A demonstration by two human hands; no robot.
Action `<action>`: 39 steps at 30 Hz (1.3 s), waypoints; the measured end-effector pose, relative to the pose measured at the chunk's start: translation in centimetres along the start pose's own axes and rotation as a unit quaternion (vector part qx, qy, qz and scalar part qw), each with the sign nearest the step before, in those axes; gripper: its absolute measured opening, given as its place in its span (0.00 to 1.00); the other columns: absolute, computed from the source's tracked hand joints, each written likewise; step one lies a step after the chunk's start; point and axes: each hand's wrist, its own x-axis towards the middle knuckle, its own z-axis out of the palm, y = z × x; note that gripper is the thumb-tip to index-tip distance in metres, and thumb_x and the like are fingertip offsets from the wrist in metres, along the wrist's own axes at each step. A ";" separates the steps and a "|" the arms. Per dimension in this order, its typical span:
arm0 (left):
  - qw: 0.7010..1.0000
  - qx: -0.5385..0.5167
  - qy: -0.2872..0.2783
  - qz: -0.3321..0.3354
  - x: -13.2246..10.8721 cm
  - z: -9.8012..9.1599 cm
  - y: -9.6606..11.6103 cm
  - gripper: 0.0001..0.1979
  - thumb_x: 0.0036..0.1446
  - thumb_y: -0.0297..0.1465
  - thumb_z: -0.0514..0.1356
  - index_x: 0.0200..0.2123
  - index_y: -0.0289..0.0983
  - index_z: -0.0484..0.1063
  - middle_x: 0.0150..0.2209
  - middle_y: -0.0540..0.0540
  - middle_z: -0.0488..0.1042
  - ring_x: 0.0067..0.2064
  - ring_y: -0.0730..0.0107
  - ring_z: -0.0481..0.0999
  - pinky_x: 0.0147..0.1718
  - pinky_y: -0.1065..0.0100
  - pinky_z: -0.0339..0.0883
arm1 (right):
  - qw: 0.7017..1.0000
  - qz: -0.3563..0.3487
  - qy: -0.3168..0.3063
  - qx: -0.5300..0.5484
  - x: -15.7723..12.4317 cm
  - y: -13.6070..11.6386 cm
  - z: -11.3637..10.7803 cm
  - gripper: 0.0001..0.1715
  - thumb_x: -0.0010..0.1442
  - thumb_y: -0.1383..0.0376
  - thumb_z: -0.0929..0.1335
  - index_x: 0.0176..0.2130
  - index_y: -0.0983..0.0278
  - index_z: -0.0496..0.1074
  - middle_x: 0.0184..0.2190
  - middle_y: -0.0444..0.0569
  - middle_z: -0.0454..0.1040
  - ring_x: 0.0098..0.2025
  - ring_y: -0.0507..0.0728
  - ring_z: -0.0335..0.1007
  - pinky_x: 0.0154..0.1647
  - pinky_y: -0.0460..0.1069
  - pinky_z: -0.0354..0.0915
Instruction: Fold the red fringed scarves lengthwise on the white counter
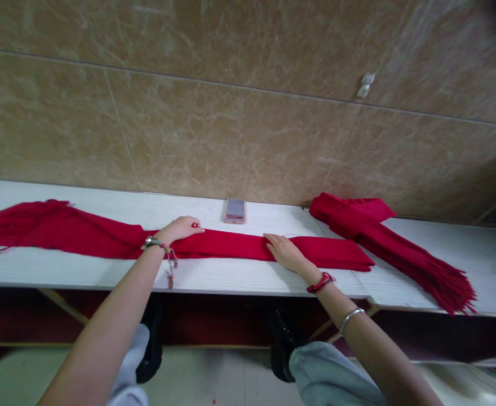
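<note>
Your two hands rest on a long red scarf, nearer you than the small flat box.
Left of the box, your left hand pinches the scarf's far edge between thumb and curled fingers; right of it, your right hand lies flat, fingers extended and nearly together. Farther right sits a fringed red scarf.

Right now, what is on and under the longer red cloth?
The left hand and right hand are on top; the white tabletop is beneath. Anything the red cloth covers can't be seen.
</note>
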 end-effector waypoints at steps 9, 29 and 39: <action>0.980 0.139 0.112 0.091 -2.2 4.9 5.4 0.28 0.60 0.45 0.47 0.61 0.45 0.51 0.64 0.41 0.46 0.63 0.52 0.46 0.56 0.45 0.40 | 0.999 0.031 0.020 -0.032 -0.3 0.4 0.1 0.25 0.63 0.67 0.55 0.58 0.69 0.57 0.55 0.58 0.65 0.56 0.59 0.60 0.55 0.56 0.57; 0.985 0.110 0.048 0.122 -2.7 5.0 7.3 0.24 0.63 0.38 0.40 0.61 0.41 0.50 0.65 0.45 0.43 0.65 0.60 0.41 0.57 0.48 0.42 | 0.997 -0.066 -0.043 -0.016 2.6 -5.1 -0.1 0.28 0.64 0.60 0.53 0.60 0.68 0.54 0.61 0.55 0.55 0.62 0.62 0.48 0.59 0.60 0.51; 0.992 0.078 -0.041 0.091 -2.9 5.8 6.3 0.29 0.61 0.45 0.39 0.63 0.43 0.44 0.65 0.47 0.40 0.65 0.55 0.38 0.56 0.40 0.37 | 0.994 -0.016 -0.091 -0.062 1.4 -2.7 -0.1 0.29 0.65 0.60 0.52 0.61 0.69 0.52 0.62 0.55 0.51 0.62 0.65 0.46 0.58 0.62 0.51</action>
